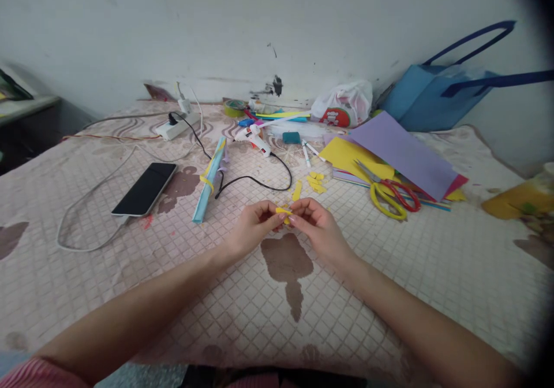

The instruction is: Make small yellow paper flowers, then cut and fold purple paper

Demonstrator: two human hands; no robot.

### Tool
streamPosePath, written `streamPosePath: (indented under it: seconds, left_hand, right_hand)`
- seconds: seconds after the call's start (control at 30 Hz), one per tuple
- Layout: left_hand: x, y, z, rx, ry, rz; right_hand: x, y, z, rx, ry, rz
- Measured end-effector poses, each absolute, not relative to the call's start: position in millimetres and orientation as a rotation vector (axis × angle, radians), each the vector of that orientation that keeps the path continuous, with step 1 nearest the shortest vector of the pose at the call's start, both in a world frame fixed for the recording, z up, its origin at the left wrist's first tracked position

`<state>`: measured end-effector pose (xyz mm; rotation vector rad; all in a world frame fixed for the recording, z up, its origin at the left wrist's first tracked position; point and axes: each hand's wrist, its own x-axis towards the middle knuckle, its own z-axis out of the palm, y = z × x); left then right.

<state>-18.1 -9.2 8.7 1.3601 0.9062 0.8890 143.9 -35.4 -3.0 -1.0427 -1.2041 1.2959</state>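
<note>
Both hands meet near the middle of the cloth-covered table. Between thumb and fingers, my left hand (257,223) pinches one side of a small yellow paper piece (283,211). The other side of that piece is pinched by my right hand (318,223). Just beyond the fingertips lie several cut yellow paper pieces (317,183). A rolled light-blue paper strip (208,186) with yellow and purple paper curled on it lies left of my hands. Farther back rests a white glue gun (255,140) with a black cord.
Scissors (385,194) with yellow and red handles lie by coloured paper sheets (398,151) on the right. A phone (146,189) on a cable is at the left, a power strip (177,125) behind it. A blue bag (433,96) and a jar (521,200) stand at the right.
</note>
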Motion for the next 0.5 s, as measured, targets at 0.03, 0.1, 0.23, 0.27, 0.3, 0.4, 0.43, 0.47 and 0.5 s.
streamPosePath:
  seconds: [0.03, 0.1, 0.23, 0.27, 0.3, 0.4, 0.43, 0.47, 0.5]
  left_hand:
    - [-18, -10, 8, 1.357, 0.916, 0.876]
    - [-17, -10, 8, 1.340, 0.923, 0.859]
    - [-15, -12, 7, 1.264, 0.928, 0.883]
    - [-15, -12, 7, 1.245, 0.930, 0.897]
    - [-14, -12, 7, 1.231, 0.932, 0.908]
    - [-14, -12, 6, 1.235, 0.934, 0.913]
    - [-15, -12, 6, 1.247, 0.935, 0.911]
    - [-15, -12, 6, 1.261, 0.938, 0.910]
    - [-15, -12, 6, 1.275, 0.943, 0.911]
  right_hand:
    - [144, -35, -3, -1.050, -1.228, 1.269]
    - [144, -36, -3, -1.074, -1.310, 1.116]
    - [145, -38, 1, -1.110, -1.597, 0.515]
    - [145, -39, 2, -1.105, -1.664, 0.389]
    - [145, -40, 4, -1.099, -1.718, 0.296]
    - [145, -41, 7, -1.080, -1.793, 0.171]
    - [145, -41, 7, -1.077, -1.800, 0.154]
    - [145, -41, 7, -1.079, -1.804, 0.143]
    - [145, -41, 7, -1.081, -1.805, 0.133]
